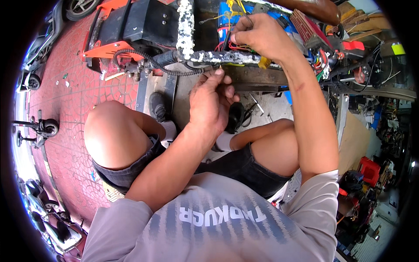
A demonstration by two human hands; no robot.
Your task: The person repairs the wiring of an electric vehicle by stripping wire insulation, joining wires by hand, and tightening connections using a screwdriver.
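In front of me is a vehicle frame (185,32) with flaking white paint over dark metal. Inside it sit a blue block (226,18) and loose red and yellow wires. My left hand (208,99) is below the frame's near bar, thumb and fingers curled together around something small and thin at the tips that I cannot make out. Higher and to the right, my right hand (262,38) reaches over the bar into the wiring. Its fingers are pinched together by a thin dark strand or rod; exactly what they grip is partly hidden.
A black housing with an orange bracket (118,49) is at the left of the frame, and a black corrugated hose (174,72) runs along it. A red finned box (305,26) and bundled wires (322,65) lie to the right. Motorbikes (48,209) stand far left.
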